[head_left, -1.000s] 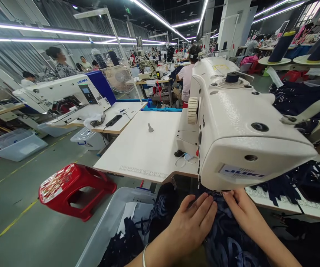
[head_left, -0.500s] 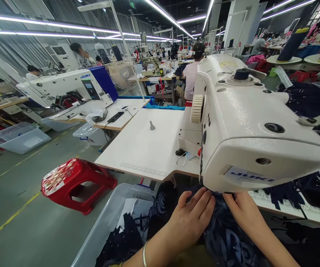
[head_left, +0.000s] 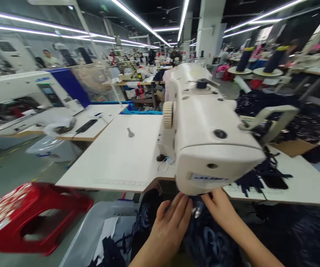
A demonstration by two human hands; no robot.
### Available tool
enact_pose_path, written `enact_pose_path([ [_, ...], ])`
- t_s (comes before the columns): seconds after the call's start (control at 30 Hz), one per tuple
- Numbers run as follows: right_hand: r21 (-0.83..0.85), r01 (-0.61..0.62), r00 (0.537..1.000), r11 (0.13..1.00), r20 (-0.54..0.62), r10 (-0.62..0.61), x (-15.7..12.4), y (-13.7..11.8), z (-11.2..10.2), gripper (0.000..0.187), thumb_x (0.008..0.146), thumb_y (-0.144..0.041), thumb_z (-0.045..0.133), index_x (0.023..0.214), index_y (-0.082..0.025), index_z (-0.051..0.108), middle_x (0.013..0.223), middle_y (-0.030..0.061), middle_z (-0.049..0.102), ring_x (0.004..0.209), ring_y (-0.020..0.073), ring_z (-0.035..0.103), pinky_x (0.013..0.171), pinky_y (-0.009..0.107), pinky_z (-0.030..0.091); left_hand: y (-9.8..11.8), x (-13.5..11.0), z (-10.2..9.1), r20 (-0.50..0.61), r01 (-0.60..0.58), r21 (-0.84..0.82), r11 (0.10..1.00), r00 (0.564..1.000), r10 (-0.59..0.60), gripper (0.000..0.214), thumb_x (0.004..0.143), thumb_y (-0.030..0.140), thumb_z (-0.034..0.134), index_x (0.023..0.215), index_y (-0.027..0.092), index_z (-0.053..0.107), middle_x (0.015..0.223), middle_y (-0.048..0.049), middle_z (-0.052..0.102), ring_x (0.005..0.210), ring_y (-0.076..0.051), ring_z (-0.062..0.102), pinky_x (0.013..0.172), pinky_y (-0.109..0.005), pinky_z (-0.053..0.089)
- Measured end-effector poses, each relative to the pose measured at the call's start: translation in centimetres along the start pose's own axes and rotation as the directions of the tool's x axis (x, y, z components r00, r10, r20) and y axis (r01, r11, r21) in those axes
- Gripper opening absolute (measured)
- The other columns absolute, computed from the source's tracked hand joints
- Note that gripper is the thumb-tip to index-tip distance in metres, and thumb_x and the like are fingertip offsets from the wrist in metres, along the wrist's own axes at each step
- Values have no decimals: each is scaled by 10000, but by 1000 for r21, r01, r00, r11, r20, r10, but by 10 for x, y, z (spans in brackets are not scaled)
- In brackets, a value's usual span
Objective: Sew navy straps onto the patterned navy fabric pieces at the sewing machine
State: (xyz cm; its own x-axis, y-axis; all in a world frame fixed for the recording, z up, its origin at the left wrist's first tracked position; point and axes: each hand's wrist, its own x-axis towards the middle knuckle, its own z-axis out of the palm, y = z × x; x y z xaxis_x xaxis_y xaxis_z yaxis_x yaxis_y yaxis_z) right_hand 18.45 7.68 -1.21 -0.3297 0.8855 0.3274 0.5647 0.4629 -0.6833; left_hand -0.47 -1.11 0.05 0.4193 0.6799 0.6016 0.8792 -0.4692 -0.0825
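Navy patterned cloth fills the lower centre of the frame, its far edge running out of sight beneath the white JUKI sewing machine head. On the left part of that cloth lies the left hand, open, fingers stretched forward side by side and thumb apart, a posture that would suit pressing the cloth flat and steering it rather than pinching it. The right hand reaches in from the lower right, its fingertips at the cloth's edge just under the machine head; the head hides part of them, so I cannot tell whether they grip. With one hand on either side, the cloth is probably being kept level and straight. Below the table edge, left of the hands, a clear plastic bin holds dark strips, presumably set there to be within easy reach. More navy strips lie on the white tabletop at right, near a flat black object too indistinct to name. Thread cones stand on round plates at upper right, likely upright so that thread can draw off freely.
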Motion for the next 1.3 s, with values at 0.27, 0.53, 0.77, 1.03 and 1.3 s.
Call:
enact_pose_path([
  [0.27, -159, -212, 969, 964, -159, 187, 2, 55, -52, 309, 966, -427, 369, 868, -212, 568, 808, 27, 654, 727, 170, 634, 659, 269, 510, -3, -5, 18, -122, 45, -73, 996, 991, -53, 451, 991, 138, 286, 1347, 208, 553, 1203, -82, 668, 1191, -200, 548, 1055, -334, 261],
  [0.53, -399, -468, 875, 788, -332, 351, -14, 134, -107, 300, 887, -445, 457, 794, -204, 609, 850, 73, 632, 648, 208, 597, 489, 281, 349, 0, 0, 15, -122, 46, -75, 996, 991, -55, 468, 976, 114, 265, 1304, 195, 590, 1192, -83, 671, 1169, -192, 558, 1031, -325, 272],
  [0.77, -290, -467, 876, 835, -282, 392, -15, 132, -126, 325, 872, -534, 473, 860, -245, 622, 827, 32, 687, 691, 209, 648, 591, 304, 455, 6, 6, 10, -75, 30, -38, 999, 997, -32, 426, 991, 134, 286, 1216, 168, 645, 1212, -95, 663, 1175, -204, 552, 1044, -343, 260],
  [1.03, -266, -508, 858, 819, -236, 455, -17, 131, -120, 495, 809, -597, 461, 1119, -236, 598, 780, 58, 707, 625, 233, 658, 612, 330, 479, 5, 6, -2, -50, -35, 14, 999, 998, 36, 331, 954, 101, 346, 1016, 144, 668, 1167, -115, 651, 1202, -219, 533, 1043, -351, 319],
  [1.3, -477, -594, 799, 648, -254, 546, -17, 132, -123, 423, 854, -574, 375, 945, -251, 632, 849, 122, 723, 635, 336, 654, 527, 386, 410, -1, 0, -20, 260, -121, -46, 992, 957, 129, 103, 920, 190, 523, 960, 146, 607, 1457, -155, 442, 1360, -274, 398, 1077, -391, 377],
])
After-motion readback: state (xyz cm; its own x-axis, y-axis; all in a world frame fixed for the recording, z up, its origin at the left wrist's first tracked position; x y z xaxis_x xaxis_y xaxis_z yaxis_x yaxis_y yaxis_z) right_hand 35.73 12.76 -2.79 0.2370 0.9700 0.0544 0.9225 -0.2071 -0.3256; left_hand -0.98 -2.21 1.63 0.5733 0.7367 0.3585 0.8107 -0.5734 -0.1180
